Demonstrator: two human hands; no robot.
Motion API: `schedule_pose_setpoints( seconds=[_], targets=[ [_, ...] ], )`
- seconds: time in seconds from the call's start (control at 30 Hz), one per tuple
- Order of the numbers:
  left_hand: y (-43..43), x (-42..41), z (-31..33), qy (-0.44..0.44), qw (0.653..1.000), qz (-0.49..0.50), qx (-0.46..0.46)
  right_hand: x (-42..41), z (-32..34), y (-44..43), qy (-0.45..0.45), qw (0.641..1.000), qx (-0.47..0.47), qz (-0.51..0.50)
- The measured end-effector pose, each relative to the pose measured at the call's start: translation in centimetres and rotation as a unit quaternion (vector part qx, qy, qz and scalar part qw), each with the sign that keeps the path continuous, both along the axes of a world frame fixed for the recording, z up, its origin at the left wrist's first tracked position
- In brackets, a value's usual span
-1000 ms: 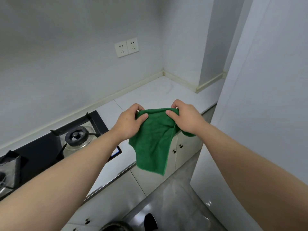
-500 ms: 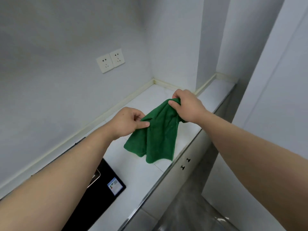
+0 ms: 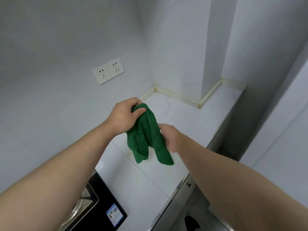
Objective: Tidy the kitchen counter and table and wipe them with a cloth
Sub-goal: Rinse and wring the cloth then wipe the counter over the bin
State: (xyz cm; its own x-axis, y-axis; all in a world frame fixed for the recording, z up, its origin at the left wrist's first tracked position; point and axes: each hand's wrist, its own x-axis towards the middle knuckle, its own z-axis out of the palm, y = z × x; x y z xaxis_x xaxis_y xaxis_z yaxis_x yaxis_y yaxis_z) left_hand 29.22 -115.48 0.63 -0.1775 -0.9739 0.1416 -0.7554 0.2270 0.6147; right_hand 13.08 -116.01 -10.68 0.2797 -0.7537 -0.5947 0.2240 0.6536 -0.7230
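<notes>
A green cloth (image 3: pixel 146 137) hangs bunched in the air above the white counter (image 3: pixel 175 117). My left hand (image 3: pixel 124 116) pinches its top end between thumb and fingers. My right hand (image 3: pixel 170 137) grips the cloth lower down on its right side, fingers hidden behind the fabric. Two loose ends of the cloth dangle below both hands, just above the counter surface.
A black gas hob (image 3: pixel 100 212) with a label sits at the counter's left end. A double wall socket (image 3: pixel 108 70) is on the back wall. The counter runs into a corner with a boxed column (image 3: pixel 211 64). Cabinet fronts with a small knob (image 3: pixel 188 184) lie below the counter edge.
My left hand rose to take the cloth's top end and my right hand dropped to its lower side; the cloth went from spread to bunched. The view shifted right along the counter.
</notes>
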Motion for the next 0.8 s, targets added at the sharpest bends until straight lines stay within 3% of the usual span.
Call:
schedule_pose_setpoints(
  seconds=[0.13,0.23,0.37,0.53,0.8],
  targets=[
    [-1.0,1.2,1.1,-0.036,0.999,0.01,-0.016,0.0,0.4,-1.7,0.051,0.993,0.016,0.102],
    [-1.4,1.6,1.7,-0.061,0.998,0.0,-0.023,0.8,-0.1,-2.3,0.024,0.985,0.041,0.167],
    [-2.0,2.2,2.1,-0.09,0.995,-0.011,-0.038,1.2,0.6,-2.8,0.013,0.988,0.041,0.151],
    [-2.4,2.7,2.7,-0.105,0.993,0.0,-0.045,0.2,1.2,-3.6,0.061,0.994,0.028,0.087],
    [-2.6,4.1,1.8,-0.132,0.99,0.023,-0.034,-3.2,3.0,-4.6,0.13,0.987,-0.006,0.09]
  ],
)
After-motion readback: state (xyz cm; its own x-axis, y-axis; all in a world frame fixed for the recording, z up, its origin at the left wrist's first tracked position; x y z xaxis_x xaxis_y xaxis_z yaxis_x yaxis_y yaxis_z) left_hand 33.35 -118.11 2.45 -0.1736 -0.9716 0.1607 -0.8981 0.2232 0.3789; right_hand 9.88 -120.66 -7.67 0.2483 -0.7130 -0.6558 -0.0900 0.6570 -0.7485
